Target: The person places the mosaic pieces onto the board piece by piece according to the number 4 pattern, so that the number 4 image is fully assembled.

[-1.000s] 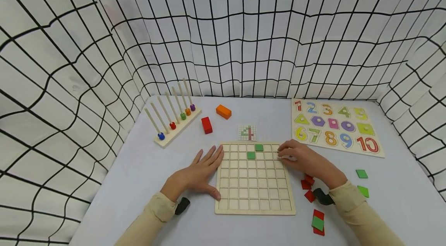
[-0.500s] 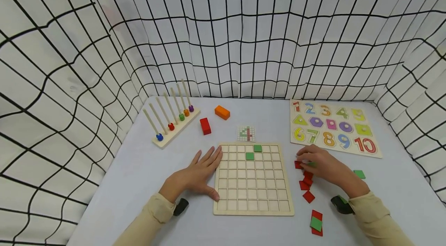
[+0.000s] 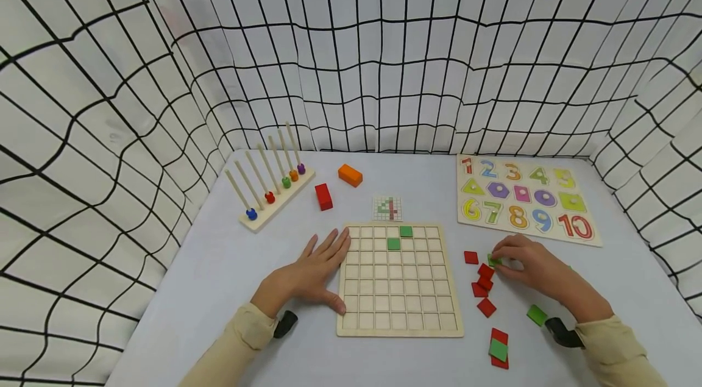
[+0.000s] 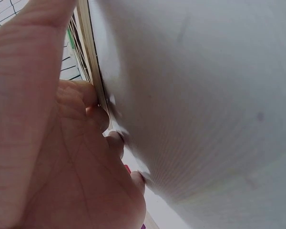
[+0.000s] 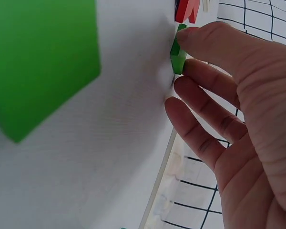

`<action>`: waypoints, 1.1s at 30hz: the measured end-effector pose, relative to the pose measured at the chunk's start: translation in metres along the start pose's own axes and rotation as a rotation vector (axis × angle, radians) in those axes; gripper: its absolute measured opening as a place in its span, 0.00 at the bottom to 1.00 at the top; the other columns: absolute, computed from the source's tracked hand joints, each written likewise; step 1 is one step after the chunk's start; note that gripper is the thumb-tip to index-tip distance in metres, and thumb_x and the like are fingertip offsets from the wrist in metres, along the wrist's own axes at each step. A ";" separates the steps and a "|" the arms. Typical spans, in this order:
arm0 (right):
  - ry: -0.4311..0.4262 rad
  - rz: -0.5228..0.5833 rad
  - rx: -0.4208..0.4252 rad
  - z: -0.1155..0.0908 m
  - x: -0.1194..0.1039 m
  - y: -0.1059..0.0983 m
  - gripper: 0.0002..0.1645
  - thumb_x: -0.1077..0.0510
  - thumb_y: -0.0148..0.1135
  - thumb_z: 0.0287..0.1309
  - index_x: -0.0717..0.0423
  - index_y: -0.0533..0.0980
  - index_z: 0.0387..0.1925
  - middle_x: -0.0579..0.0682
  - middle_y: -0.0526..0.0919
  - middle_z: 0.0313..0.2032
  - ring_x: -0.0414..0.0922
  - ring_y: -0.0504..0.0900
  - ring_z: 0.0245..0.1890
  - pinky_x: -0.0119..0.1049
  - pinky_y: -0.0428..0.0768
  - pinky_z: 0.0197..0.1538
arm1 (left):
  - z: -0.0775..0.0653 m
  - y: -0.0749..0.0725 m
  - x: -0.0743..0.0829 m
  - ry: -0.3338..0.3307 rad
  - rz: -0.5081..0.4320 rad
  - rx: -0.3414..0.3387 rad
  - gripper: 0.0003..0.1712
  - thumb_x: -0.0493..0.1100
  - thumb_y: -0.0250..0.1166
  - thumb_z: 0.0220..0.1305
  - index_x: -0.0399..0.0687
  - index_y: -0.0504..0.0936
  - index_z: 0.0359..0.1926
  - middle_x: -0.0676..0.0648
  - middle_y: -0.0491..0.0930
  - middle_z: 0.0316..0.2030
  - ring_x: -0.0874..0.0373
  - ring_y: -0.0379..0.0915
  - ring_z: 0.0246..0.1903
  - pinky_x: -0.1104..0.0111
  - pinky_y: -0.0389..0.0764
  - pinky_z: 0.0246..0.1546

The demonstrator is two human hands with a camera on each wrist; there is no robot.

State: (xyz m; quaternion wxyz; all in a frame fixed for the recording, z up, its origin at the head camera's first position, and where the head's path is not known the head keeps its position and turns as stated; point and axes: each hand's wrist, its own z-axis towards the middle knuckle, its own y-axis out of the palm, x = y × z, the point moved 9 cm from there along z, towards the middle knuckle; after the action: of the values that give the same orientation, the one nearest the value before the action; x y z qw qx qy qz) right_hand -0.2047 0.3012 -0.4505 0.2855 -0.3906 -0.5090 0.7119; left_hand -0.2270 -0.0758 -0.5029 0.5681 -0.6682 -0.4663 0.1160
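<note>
My left hand [image 3: 304, 280] lies flat on the table with fingers spread, its thumb and fingertips at the left edge of a wooden grid board [image 3: 400, 333]. Two green tiles sit in the board's upper cells, one of them a green tile [image 3: 393, 244] in the second row. Right of the board, my right hand [image 3: 534, 265] pinches a green square tile [image 5: 178, 59] between thumb and fingers, low over the table. Beside it lie several red tiles [image 3: 486, 308], some overlapping. Another green tile [image 3: 537, 315] rests near the right wrist.
A small pattern card [image 3: 387, 208] lies behind the board. At the back right is a number puzzle [image 3: 526, 201]. A peg stand with beads [image 3: 280, 201], a red block [image 3: 323, 197] and an orange block [image 3: 350, 175] stand back left. Black netting surrounds the table.
My right hand has moved from the board's right edge over the red tiles to a green tile farther right, which it now pinches. The left hand has stayed in place.
</note>
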 end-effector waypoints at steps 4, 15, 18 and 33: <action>-0.003 0.018 0.001 -0.005 0.002 0.000 0.16 0.63 0.85 0.49 0.47 0.90 0.40 0.40 0.85 0.42 0.42 0.82 0.43 0.35 0.90 0.46 | 0.000 0.000 0.000 -0.005 0.000 -0.001 0.82 0.72 0.79 0.51 0.39 0.38 0.87 0.41 0.31 0.88 0.39 0.25 0.88 0.35 0.32 0.84; -0.079 0.030 0.056 -0.004 -0.004 -0.004 0.19 0.67 0.85 0.45 0.49 0.89 0.39 0.40 0.82 0.40 0.38 0.79 0.40 0.31 0.88 0.42 | 0.000 0.001 0.001 -0.002 -0.009 -0.006 0.82 0.72 0.79 0.52 0.39 0.38 0.87 0.41 0.30 0.88 0.39 0.25 0.88 0.35 0.32 0.84; -0.086 0.038 0.055 0.001 -0.007 -0.004 0.20 0.67 0.86 0.45 0.49 0.89 0.40 0.40 0.82 0.40 0.39 0.79 0.40 0.33 0.88 0.42 | 0.000 0.000 0.000 -0.003 -0.003 -0.007 0.81 0.72 0.79 0.52 0.39 0.38 0.87 0.42 0.30 0.88 0.39 0.25 0.88 0.35 0.32 0.84; -0.169 0.095 0.024 0.037 -0.035 0.003 0.17 0.68 0.82 0.51 0.51 0.89 0.41 0.44 0.82 0.42 0.42 0.80 0.41 0.35 0.88 0.42 | 0.000 0.002 0.000 0.003 0.008 -0.003 0.81 0.72 0.79 0.52 0.39 0.38 0.87 0.42 0.30 0.88 0.39 0.25 0.88 0.35 0.33 0.84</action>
State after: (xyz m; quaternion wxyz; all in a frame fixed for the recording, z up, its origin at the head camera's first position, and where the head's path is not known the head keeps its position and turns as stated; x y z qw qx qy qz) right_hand -0.2174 0.2538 -0.4375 0.2120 -0.3492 -0.5034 0.7613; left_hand -0.2264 -0.0755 -0.5049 0.5675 -0.6710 -0.4629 0.1164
